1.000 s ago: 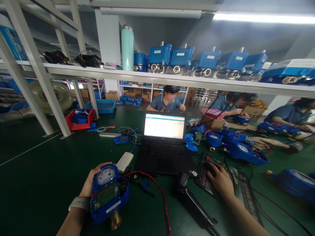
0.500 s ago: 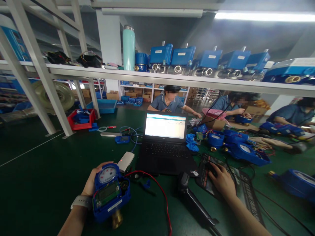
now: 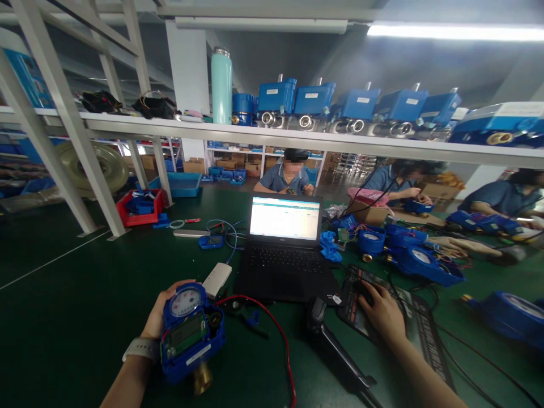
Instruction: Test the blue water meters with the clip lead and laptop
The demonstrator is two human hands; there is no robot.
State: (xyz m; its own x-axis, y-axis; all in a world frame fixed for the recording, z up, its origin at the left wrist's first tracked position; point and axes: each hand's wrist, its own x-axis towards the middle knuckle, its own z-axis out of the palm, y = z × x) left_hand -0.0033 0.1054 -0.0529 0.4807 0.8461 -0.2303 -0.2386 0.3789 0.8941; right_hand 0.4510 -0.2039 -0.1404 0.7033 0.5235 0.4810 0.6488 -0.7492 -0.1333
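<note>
My left hand [image 3: 160,313] is closed around the far left side of a blue water meter [image 3: 191,334], tilted towards me. The meter shows a round dial, a small display on a green board and a brass fitting at its lower end; most of my fingers are hidden behind it. On a patterned mouse pad [image 3: 419,331], my right hand [image 3: 385,310] rests over a black computer mouse [image 3: 364,292]. Between the hands stands an open laptop [image 3: 283,258] with a lit page on its screen. A black barcode scanner [image 3: 340,354] lies in front of the laptop.
A white box [image 3: 217,279] and a red cable [image 3: 283,334] lie beside the meter. Several blue meters [image 3: 419,260] crowd the right side. A red bin [image 3: 140,208] stands at the left. Overhead runs a shelf [image 3: 272,133] with meters and a flask [image 3: 221,85]. Co-workers sit opposite.
The page on the laptop screen shows slightly different content. The co-worker opposite has drawn an outstretched arm back in. Both my hands stay in place.
</note>
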